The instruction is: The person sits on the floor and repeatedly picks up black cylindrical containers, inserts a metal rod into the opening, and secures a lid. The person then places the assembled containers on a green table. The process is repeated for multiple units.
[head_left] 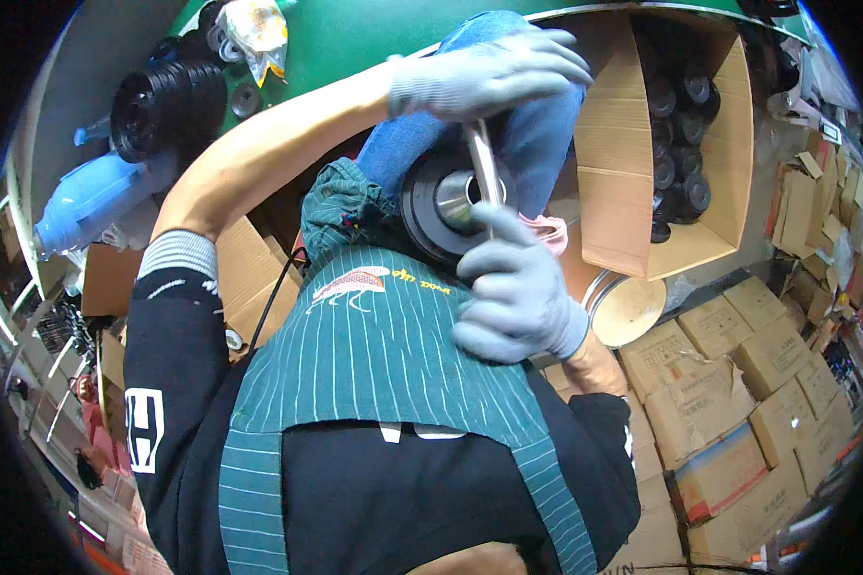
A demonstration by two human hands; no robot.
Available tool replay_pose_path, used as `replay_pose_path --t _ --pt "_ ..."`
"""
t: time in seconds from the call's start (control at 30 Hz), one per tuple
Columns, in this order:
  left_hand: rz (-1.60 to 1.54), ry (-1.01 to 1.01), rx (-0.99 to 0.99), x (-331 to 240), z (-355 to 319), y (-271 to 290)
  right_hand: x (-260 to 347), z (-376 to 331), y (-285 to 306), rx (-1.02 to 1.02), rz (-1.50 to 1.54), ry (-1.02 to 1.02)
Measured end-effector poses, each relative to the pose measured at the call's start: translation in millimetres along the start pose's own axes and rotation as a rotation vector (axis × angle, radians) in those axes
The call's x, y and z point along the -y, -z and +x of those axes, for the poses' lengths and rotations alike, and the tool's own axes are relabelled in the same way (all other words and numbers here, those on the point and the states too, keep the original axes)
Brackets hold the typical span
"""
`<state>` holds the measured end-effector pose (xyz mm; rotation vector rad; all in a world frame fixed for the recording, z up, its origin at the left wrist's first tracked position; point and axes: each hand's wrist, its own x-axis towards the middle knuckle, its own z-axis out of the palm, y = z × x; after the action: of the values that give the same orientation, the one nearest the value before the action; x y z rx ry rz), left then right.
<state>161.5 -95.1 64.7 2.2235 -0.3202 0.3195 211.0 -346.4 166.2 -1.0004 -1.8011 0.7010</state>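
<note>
A black round part with a shiny silver hub (448, 199) rests on my lap, against my green striped apron (374, 345). A thin metal disc (484, 168), seen edge-on, stands against the hub. My left hand (489, 72), in a grey glove, reaches over from the left and grips the disc's top edge. My right hand (518, 287), also in a grey glove, is closed on the disc's lower edge just below the hub. My blue-jeaned knee (542, 134) lies behind the part.
An open cardboard box (710, 220) with several black round parts stands at the upper right. Stacked black discs (163, 105) lie on a green table (355, 38). Sealed cartons (738, 383) pile at the lower right, beside a round tan lid (628, 309).
</note>
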Motion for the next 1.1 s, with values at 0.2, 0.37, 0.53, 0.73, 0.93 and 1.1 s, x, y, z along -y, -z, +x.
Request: replay_pose_path --t 0.2,0.37,0.53,0.73,0.93,1.1 --pt "-0.272 -0.275 0.133 6.9 70.4 -54.6 -10.3 51.8 -26.1 0.345 -0.094 -0.034" --pt "-0.262 -0.21 0.135 6.5 83.6 -61.7 -16.8 84.4 -18.8 0.468 -0.167 -0.216" --pt "-0.012 0.167 0.013 -26.8 59.9 -28.8 -4.8 57.7 10.3 0.023 0.626 -0.384" --pt "0.082 0.613 -0.549 -65.7 -14.3 74.7 -35.7 61.9 3.0 -0.856 1.556 -0.517" --pt "0.685 0.518 0.394 -235.1 -1.1 76.2 -77.7 60.4 -18.6 -0.89 1.62 -0.373" --pt "0.904 0.765 0.316 -219.8 -3.4 1.1 -101.9 66.8 -33.0 -0.81 1.661 -0.361"
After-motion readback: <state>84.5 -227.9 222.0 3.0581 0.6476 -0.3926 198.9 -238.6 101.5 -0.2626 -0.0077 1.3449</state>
